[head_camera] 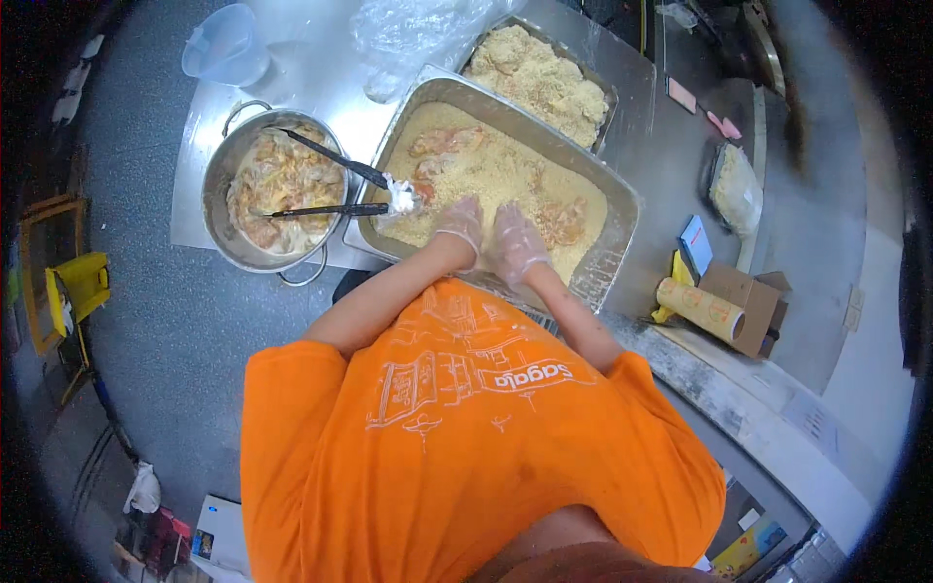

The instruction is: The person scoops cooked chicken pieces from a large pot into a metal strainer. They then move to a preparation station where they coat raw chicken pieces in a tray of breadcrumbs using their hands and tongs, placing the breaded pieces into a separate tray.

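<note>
Both hands wear clear plastic gloves. My left hand (461, 224) and my right hand (516, 237) are side by side in the yellowish breadcrumbs (510, 175), fingertips partly buried. A deep metal tray (623, 200) holds the crumbs. Raw meat pieces (561, 221) lie in them to the right of my hands, with others at the upper left. Black tongs (342, 164) reach from the steel pot (219, 229), their white-wrapped end at the tray's left side. The pot contains raw meat in a pale, wet coating. Whether anything is under my fingers is hidden.
Behind the tray, a second metal tray (611, 102) holds crumb-coated pieces. Clear plastic sheeting (408, 36) and a translucent plastic jug (227, 47) stand at the back of the steel table. At the right are a cardboard box (736, 291) and a film roll (700, 309).
</note>
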A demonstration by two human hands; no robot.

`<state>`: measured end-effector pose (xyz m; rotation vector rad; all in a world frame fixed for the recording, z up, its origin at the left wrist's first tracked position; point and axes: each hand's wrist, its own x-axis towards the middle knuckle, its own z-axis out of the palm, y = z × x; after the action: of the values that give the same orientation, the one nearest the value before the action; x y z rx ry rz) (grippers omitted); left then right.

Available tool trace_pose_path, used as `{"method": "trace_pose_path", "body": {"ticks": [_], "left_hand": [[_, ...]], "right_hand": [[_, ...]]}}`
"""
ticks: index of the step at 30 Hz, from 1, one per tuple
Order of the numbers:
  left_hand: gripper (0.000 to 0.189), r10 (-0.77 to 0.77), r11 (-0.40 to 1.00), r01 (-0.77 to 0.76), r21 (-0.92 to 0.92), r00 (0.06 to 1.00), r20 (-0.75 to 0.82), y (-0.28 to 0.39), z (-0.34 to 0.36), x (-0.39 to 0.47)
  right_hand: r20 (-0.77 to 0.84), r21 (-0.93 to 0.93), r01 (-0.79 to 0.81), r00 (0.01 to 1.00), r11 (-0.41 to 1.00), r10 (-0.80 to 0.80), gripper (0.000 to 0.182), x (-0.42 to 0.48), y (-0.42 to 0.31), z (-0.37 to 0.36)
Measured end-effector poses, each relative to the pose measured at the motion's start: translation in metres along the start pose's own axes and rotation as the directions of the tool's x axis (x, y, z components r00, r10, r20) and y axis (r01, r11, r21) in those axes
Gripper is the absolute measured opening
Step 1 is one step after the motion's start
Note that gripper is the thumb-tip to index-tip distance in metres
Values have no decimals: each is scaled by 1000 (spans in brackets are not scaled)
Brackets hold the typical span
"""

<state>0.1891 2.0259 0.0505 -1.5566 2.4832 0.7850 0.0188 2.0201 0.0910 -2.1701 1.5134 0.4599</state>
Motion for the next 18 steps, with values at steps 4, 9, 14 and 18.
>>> {"method": "trace_pose_path", "body": {"ticks": [4,9,14,18], "left_hand": [[39,-10,942,75,-328,980,196,-13,-82,-21],[39,-60,945,-74,-320,919,-390,-45,-34,-37],[44,-166,930,102,-354,974,-156,-61,-38,-69],[71,-144,931,195,-308,973,182,-85,-8,-64]], "right_hand": [[-83,24,-75,994,997,77,62,12,44,0],[161,29,-227,962,973,220,57,21,25,-13],[36,265,-236,971,935,235,49,2,35,-5],[-176,404,-97,967,909,182,39,-26,14,-56]]}}
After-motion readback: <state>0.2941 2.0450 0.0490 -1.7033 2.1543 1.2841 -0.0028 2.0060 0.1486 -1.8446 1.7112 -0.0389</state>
